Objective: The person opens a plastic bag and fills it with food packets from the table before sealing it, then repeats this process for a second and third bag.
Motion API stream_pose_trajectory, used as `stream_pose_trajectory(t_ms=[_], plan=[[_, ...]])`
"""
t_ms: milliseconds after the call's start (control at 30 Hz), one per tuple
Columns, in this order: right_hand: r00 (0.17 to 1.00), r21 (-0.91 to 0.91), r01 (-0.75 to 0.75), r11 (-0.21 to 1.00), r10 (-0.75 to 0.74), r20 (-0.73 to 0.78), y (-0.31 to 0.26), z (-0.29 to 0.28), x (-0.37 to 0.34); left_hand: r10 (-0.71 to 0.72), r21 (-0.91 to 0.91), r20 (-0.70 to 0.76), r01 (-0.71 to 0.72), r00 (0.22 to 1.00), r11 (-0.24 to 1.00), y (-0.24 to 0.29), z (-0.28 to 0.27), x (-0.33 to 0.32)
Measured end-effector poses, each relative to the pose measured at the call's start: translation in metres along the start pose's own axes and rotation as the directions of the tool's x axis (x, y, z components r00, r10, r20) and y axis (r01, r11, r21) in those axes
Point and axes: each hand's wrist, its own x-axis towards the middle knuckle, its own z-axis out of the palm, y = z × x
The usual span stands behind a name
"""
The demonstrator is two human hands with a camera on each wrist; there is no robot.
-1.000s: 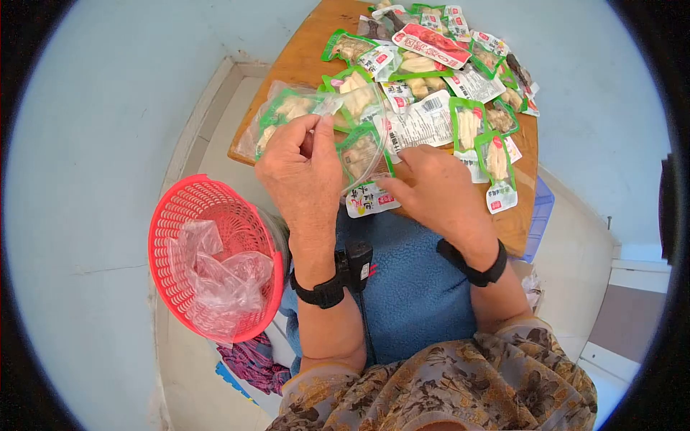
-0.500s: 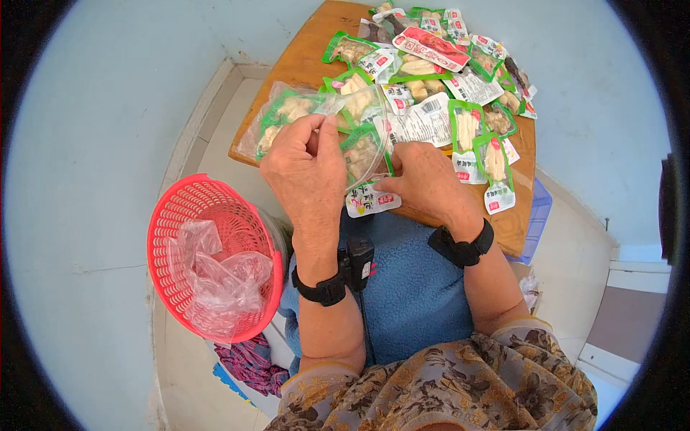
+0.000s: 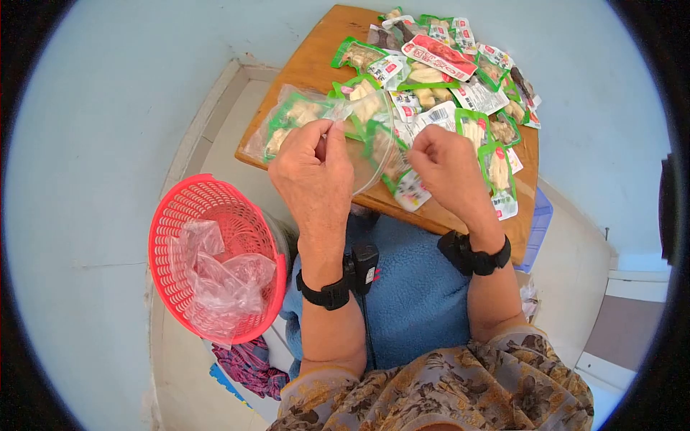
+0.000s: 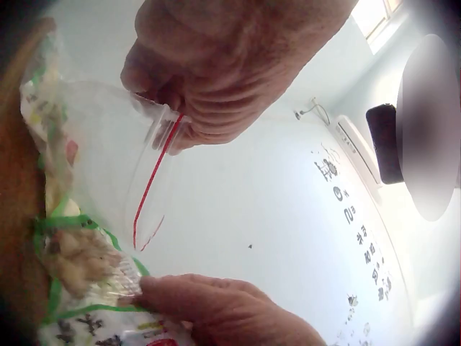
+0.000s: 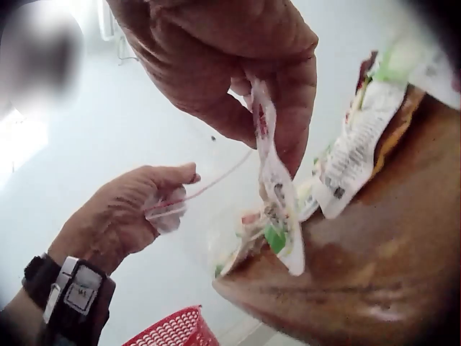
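Observation:
A clear plastic bag (image 3: 363,154) with a red line at its mouth (image 4: 155,180) hangs from the left hand (image 3: 314,169), which pinches its rim. Thumb and fingers of the right hand (image 3: 454,172) pinch a green-edged food packet (image 5: 272,184) at one end; in the head view the packet (image 3: 411,192) tilts beside the bag's mouth. Pale pieces show through the packet's window in the left wrist view (image 4: 86,263). Whether the packet's far end is inside the bag, I cannot tell. Green-edged packets (image 3: 302,113) show through or under the plastic at the left.
Many sealed packets (image 3: 496,161) lie piled on the wooden table (image 3: 309,61). A red basket (image 3: 169,287) with crumpled clear plastic (image 3: 230,287) stands at the lower left. Behind the table's right edge is a blue crate (image 3: 537,223).
The right hand has risen slightly with the packet, which now tilts up from the table's front edge. The bag's mouth stands wider, and the left hand keeps its pinch on the rim.

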Motion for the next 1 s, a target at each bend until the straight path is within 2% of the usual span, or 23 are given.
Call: stream_pose_trajectory(t_ms=[67, 100, 167, 200, 267, 300, 367, 400, 467, 500, 567, 600, 667, 700, 767, 867, 1000], plan=[[0.957, -0.202, 0.166, 0.965, -0.207, -0.204, -0.01, -0.007, -0.003, -0.011, -0.018, -0.018, 0.011, 1.0, 1.0, -0.002, 0.001, 0.0], [0.957, -0.201, 0.166, 0.965, -0.207, -0.203, -0.015, -0.01, -0.005, -0.012, -0.017, -0.019, 0.011, 1.0, 1.0, -0.002, 0.001, 0.0], [0.885, -0.488, 0.207, 0.848, -0.375, -0.275, -0.023, -0.012, -0.007, -0.031, -0.044, -0.03, 0.029, 0.999, 0.999, -0.003, 0.001, -0.001], [0.886, -0.488, 0.207, 0.848, -0.375, -0.275, -0.023, -0.012, -0.009, -0.031, -0.044, -0.03, 0.03, 0.999, 0.999, -0.002, 0.001, -0.001], [0.878, -0.555, 0.347, 0.757, -0.469, -0.091, -0.023, -0.013, -0.011, -0.031, -0.044, -0.035, 0.03, 0.999, 0.999, 0.0, 0.002, 0.0], [0.88, -0.554, 0.345, 0.758, -0.467, -0.091, -0.019, -0.012, -0.012, -0.032, -0.043, -0.033, 0.03, 0.999, 0.999, -0.001, 0.002, 0.0], [0.869, -0.511, 0.495, 0.703, -0.41, 0.277, -0.008, -0.012, -0.017, 0.019, -0.038, -0.053, -0.021, 0.998, 0.999, -0.004, 0.005, -0.001], [0.872, -0.515, 0.49, 0.704, -0.404, 0.277, -0.005, -0.014, -0.02, 0.017, -0.042, -0.048, -0.019, 0.999, 0.999, -0.002, 0.005, -0.001], [0.857, -0.364, 0.473, 0.803, -0.322, 0.403, 0.0, -0.018, -0.024, 0.02, -0.042, -0.042, -0.022, 0.999, 0.999, 0.001, 0.005, 0.0], [0.855, -0.366, 0.474, 0.801, -0.32, 0.407, 0.006, -0.022, -0.024, 0.016, -0.044, -0.044, -0.018, 0.999, 0.999, 0.0, 0.005, 0.0], [0.89, -0.325, 0.454, 0.83, -0.401, 0.219, 0.015, -0.03, -0.023, 0.031, 0.007, -0.013, -0.031, 0.999, 0.999, -0.003, 0.004, -0.001], [0.889, -0.325, 0.454, 0.83, -0.4, 0.221, 0.015, -0.03, -0.023, 0.029, 0.007, -0.013, -0.029, 0.999, 1.0, -0.002, 0.004, -0.002], [0.942, -0.407, 0.331, 0.851, -0.319, 0.101, 0.015, -0.031, -0.025, 0.014, 0.003, 0.0, -0.014, 1.0, 1.0, 0.002, 0.005, -0.002], [0.942, -0.406, 0.331, 0.852, -0.319, 0.099, 0.017, -0.029, -0.025, 0.016, 0.003, 0.001, -0.016, 1.0, 1.0, 0.002, 0.005, -0.002], [0.972, -0.382, 0.234, 0.894, -0.206, 0.112, 0.023, -0.021, -0.025, 0.015, 0.013, 0.013, -0.015, 1.0, 1.0, 0.002, 0.006, -0.003], [0.983, -0.443, 0.177, 0.879, -0.178, 0.039, 0.03, -0.011, -0.022, 0.024, 0.004, 0.001, -0.024, 1.0, 1.0, 0.001, 0.006, -0.003], [0.983, -0.459, 0.183, 0.869, -0.175, 0.062, 0.03, -0.014, -0.018, 0.026, -0.01, -0.003, -0.026, 1.0, 1.0, 0.002, 0.007, -0.003]])
